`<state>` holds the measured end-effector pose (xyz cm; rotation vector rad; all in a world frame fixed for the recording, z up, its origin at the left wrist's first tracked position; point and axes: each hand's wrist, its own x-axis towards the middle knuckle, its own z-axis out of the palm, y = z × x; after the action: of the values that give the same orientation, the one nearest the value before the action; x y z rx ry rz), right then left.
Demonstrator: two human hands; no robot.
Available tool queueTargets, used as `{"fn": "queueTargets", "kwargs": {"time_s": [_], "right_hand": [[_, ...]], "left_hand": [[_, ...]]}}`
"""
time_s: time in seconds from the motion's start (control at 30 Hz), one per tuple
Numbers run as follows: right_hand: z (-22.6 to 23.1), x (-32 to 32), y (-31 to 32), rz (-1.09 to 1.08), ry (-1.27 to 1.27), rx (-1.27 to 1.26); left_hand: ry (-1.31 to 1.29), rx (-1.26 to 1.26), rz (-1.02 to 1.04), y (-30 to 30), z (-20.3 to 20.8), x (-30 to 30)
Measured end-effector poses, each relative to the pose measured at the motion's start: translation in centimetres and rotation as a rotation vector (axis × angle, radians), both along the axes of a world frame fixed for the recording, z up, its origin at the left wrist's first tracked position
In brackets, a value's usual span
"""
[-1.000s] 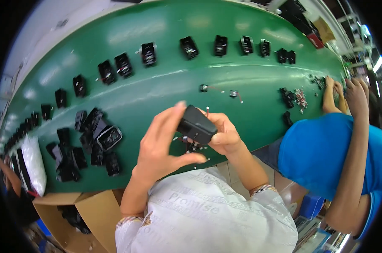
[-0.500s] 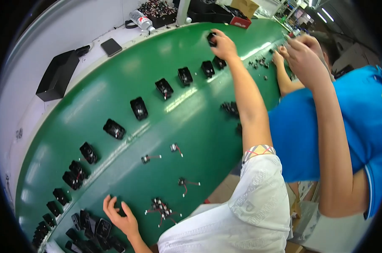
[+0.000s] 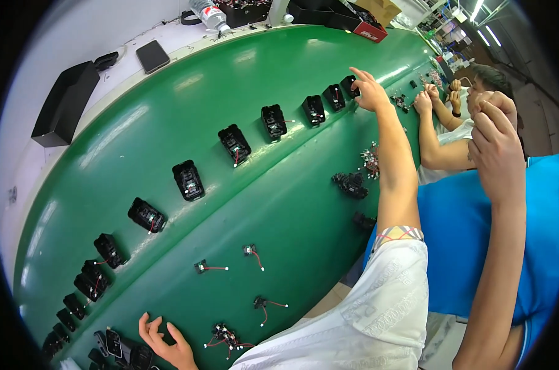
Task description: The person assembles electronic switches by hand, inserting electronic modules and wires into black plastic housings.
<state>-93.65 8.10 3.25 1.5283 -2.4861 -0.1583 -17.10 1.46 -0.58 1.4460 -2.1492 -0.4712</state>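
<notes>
My right hand (image 3: 371, 92) reaches far out along the green work surface. Its thumb and fingers are around the edge of a small black plastic housing (image 3: 350, 86), at the far end of a row of similar housings. Next to that one stands another black housing (image 3: 334, 97) with a red wire inside. My left hand (image 3: 165, 342) is low in the view, fingers curved and apart, with nothing in it. It is between a heap of black casings (image 3: 128, 351) and a cluster of small wired parts (image 3: 224, 336).
Loose wired parts (image 3: 200, 266) lie mid-table. Black pieces (image 3: 350, 184) sit beside my right forearm. A person in a blue shirt (image 3: 464, 228) is close on the right, one hand (image 3: 495, 129) raised. A ledge holds a phone (image 3: 152, 57), a black box (image 3: 66, 102) and a bottle (image 3: 210, 15).
My right hand has lowered the housing from above the table to the end of the row. The view has shifted; my left hand stays low and open.
</notes>
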Motion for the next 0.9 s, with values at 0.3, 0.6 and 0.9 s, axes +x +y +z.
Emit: {"fn": "queueTargets", "kwargs": {"time_s": [0.3, 0.6, 0.9], "right_hand": [[-0.7, 4.9, -0.7, -0.313, 0.349, -0.630], [5.4, 43.2, -7.6, 0.724, -0.786, -0.177], [0.9, 47.4, -6.6, 0.881, -0.624, 0.121]], "left_hand": [[0.264, -0.061, -0.093, 0.0, 1.7, 2.1], [-0.467, -0.275, 0.299, 0.2, 5.4, 11.4], [-0.347, -0.160, 0.184, 0.5, 3.7, 12.3]]}}
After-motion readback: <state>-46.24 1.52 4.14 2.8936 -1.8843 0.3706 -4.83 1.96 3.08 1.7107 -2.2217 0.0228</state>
